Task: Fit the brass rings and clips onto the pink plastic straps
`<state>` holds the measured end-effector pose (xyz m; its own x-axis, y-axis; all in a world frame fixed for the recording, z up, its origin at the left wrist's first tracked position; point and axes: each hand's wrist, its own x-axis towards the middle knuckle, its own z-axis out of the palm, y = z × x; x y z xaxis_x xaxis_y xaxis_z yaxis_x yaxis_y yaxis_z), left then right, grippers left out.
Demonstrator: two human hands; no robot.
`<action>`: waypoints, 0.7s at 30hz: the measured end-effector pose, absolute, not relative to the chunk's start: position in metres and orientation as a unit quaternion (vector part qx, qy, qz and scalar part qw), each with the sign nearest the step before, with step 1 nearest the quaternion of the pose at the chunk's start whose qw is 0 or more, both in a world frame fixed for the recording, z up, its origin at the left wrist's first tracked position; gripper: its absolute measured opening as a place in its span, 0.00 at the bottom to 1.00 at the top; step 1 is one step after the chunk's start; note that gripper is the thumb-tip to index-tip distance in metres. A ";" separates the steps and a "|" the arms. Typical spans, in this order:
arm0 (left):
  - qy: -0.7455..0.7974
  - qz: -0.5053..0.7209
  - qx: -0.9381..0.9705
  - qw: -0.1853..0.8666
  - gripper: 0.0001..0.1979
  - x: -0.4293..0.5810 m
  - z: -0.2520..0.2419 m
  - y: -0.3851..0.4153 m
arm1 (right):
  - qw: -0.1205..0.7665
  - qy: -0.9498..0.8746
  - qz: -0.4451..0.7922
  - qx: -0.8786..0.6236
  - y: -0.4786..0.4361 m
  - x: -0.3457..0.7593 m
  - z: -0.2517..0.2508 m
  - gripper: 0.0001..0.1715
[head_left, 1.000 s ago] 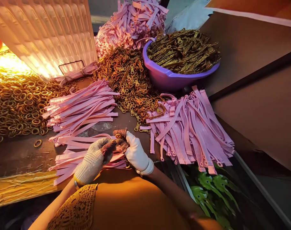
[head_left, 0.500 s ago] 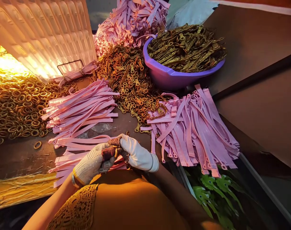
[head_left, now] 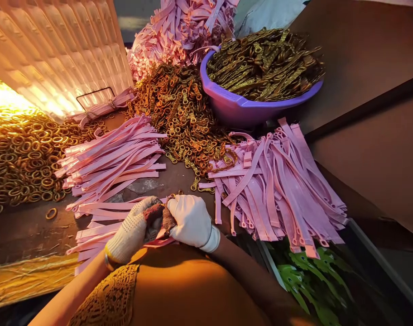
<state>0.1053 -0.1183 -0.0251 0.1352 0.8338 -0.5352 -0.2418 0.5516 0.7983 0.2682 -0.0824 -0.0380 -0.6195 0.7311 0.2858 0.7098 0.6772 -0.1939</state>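
My left hand (head_left: pixel 135 228), in a dotted white glove with dark fingertips, is closed just in front of my body. Beside it my right hand (head_left: pixel 192 222), in a white glove, has its fingers pressed together against the left fingertips. A bit of pink strap (head_left: pixel 161 241) shows below and between the hands; the small piece in the fingertips is mostly hidden. Pink straps (head_left: pixel 108 206) lie under and left of my left hand. To the right of my right hand spreads a larger bunch of pink straps (head_left: pixel 271 190).
Golden rings (head_left: pixel 26 154) are heaped at the left, with a single ring (head_left: pixel 51 213) apart. Brass-coloured links (head_left: pixel 179 108) form a pile at the centre back. A purple basin (head_left: pixel 240 106) holds braided pieces. A ribbed translucent panel (head_left: pixel 64 50) stands at the back left.
The golden ring seen between my fingertips before is now mostly hidden. My right hand has turned, its back more toward the camera, and shifted slightly left. The view has shifted slightly.
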 end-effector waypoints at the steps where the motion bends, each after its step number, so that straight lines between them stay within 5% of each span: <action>1: 0.527 0.395 0.238 0.714 0.19 0.107 -0.027 -0.116 | 0.189 -0.893 0.020 -0.408 -0.083 0.266 -0.040 0.09; 4: 0.526 0.414 0.228 0.707 0.18 0.106 -0.029 -0.101 | 0.239 -0.863 0.040 -0.443 -0.081 0.263 -0.049 0.11; 8: 0.566 0.454 0.465 0.507 0.04 0.091 -0.025 -0.048 | 0.294 -0.792 0.126 -0.520 -0.067 0.264 -0.061 0.06; 12: 0.583 0.492 0.534 0.365 0.27 0.076 -0.022 0.014 | 0.380 -0.764 0.149 -0.499 -0.060 0.268 -0.072 0.18; 16: 0.593 0.498 0.510 0.375 0.16 0.076 -0.020 0.037 | 0.429 -0.772 0.127 -0.451 -0.062 0.271 -0.077 0.33; 21: 0.573 0.496 0.547 0.356 0.21 0.078 -0.007 -0.005 | 0.378 -0.783 0.108 -0.482 -0.060 0.273 -0.066 0.32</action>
<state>0.0783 -0.0052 -0.0066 -0.1491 0.9795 0.1351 0.2729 -0.0905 0.9578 0.2727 -0.0603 -0.0655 -0.2486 0.8366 0.4881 0.6731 0.5116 -0.5341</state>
